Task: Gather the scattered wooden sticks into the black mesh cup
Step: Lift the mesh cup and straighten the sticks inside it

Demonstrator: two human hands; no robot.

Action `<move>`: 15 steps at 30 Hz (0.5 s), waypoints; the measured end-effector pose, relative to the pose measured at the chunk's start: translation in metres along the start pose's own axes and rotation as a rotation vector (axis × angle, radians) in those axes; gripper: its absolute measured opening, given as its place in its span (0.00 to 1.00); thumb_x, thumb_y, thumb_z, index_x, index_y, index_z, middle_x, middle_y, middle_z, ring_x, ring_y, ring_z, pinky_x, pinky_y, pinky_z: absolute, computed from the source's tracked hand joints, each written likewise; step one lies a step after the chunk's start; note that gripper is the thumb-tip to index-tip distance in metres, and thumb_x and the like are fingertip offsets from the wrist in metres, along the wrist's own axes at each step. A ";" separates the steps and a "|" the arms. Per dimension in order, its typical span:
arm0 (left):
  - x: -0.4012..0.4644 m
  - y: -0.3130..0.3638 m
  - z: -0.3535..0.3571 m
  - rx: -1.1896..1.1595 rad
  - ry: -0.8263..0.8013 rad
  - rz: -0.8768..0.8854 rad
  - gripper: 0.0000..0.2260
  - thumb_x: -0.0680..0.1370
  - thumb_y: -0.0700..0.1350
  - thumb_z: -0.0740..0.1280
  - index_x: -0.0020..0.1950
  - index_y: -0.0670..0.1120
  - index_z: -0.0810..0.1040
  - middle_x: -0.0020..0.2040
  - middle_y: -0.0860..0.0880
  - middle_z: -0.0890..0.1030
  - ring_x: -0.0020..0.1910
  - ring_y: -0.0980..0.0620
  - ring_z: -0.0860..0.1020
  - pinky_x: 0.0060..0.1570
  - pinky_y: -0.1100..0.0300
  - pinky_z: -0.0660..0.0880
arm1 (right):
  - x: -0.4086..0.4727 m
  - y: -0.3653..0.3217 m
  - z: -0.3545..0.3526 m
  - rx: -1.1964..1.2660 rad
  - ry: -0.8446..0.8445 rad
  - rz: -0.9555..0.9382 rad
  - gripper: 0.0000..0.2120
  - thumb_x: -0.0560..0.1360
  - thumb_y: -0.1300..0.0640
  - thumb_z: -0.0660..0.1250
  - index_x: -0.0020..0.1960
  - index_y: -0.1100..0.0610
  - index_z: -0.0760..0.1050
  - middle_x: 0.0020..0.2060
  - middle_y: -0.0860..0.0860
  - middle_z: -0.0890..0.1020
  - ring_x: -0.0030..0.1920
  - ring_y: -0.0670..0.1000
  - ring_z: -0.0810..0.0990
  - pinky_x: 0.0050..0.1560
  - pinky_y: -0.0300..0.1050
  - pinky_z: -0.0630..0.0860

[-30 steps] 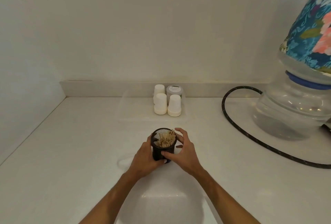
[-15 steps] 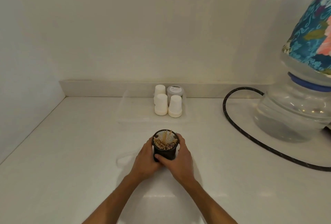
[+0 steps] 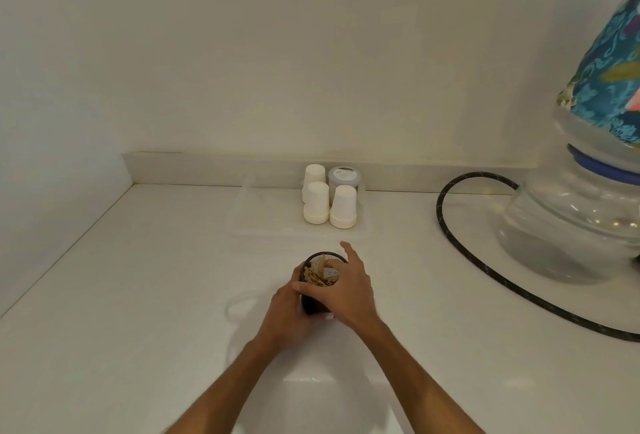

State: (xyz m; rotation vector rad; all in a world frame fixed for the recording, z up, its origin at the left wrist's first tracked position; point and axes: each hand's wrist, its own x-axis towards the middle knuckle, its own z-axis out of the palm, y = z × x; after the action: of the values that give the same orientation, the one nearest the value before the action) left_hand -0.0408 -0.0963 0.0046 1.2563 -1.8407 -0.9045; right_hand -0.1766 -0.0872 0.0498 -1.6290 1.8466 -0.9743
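Note:
The black mesh cup (image 3: 311, 305) stands on the white counter (image 3: 138, 295) just in front of me, tipped slightly toward me. Several wooden sticks (image 3: 317, 277) lie bunched inside it against the left wall. My left hand (image 3: 285, 312) wraps the cup's left side. My right hand (image 3: 344, 289) covers the right side and rim, thumb across the front, index finger raised past the far rim. No loose sticks show on the counter.
White paper cups (image 3: 329, 205) and a grey lidded jar (image 3: 344, 179) sit in a clear tray at the back wall. A black hose (image 3: 460, 246) curves across the right side to a large water bottle (image 3: 575, 225) under a floral cover.
My right hand has slid up over the cup's rim with its index finger lifted. The sticks have settled to the left inside the cup, which now leans a little.

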 end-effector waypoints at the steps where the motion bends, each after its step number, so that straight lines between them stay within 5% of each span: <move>1: 0.000 0.000 0.000 0.000 0.002 -0.002 0.41 0.63 0.54 0.79 0.72 0.52 0.66 0.59 0.58 0.81 0.57 0.59 0.79 0.59 0.58 0.76 | 0.000 0.001 0.001 0.012 -0.006 -0.047 0.41 0.58 0.29 0.75 0.66 0.47 0.75 0.76 0.43 0.62 0.73 0.48 0.64 0.71 0.50 0.67; 5: -0.002 0.002 -0.002 0.005 0.016 -0.011 0.34 0.65 0.54 0.74 0.68 0.60 0.64 0.55 0.62 0.81 0.54 0.64 0.79 0.53 0.65 0.77 | -0.003 0.005 0.005 -0.086 0.001 -0.289 0.22 0.68 0.36 0.72 0.57 0.46 0.83 0.74 0.42 0.64 0.72 0.45 0.65 0.71 0.48 0.66; 15: -0.002 -0.001 -0.001 -0.019 0.012 0.004 0.37 0.65 0.53 0.75 0.71 0.61 0.64 0.54 0.64 0.81 0.53 0.64 0.80 0.51 0.65 0.77 | -0.010 0.012 -0.003 -0.138 0.001 -0.323 0.26 0.67 0.31 0.70 0.60 0.43 0.80 0.75 0.42 0.64 0.73 0.44 0.62 0.73 0.46 0.59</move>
State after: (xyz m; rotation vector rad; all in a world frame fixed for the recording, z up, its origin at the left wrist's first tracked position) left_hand -0.0389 -0.0946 0.0037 1.2442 -1.8204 -0.9081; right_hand -0.1848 -0.0767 0.0416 -2.0559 1.7161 -0.9940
